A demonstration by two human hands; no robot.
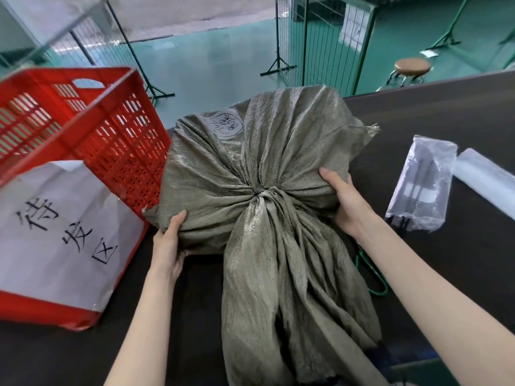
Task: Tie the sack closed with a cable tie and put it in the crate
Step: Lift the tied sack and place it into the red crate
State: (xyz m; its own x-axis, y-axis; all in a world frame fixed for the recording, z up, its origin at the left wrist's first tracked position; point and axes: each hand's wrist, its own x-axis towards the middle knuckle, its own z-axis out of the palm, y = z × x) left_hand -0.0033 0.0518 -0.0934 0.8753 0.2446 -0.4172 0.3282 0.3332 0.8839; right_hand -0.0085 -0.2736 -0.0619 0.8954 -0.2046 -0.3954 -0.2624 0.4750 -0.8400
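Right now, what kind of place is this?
Probably a warehouse or packing workshop: a green floor, wire fences, and a red crate beside a tied sack.

The dark table (pixel 459 112) carries a red crate (pixel 111 140), sack (pixel 250 151) and plastic packet (pixel 420 185).

This looks like a warehouse or factory packing area: a green painted floor (pixel 223 65), wire-mesh partition panels (pixel 315 37) on metal feet, a plain round stool (pixel 412 66), and a long dark counter (pixel 459 112) carrying a red plastic crate (pixel 92 126) with a handwritten paper sign (pixel 61 224), a woven sack (pixel 250 151) and clear plastic packets (pixel 420 185).
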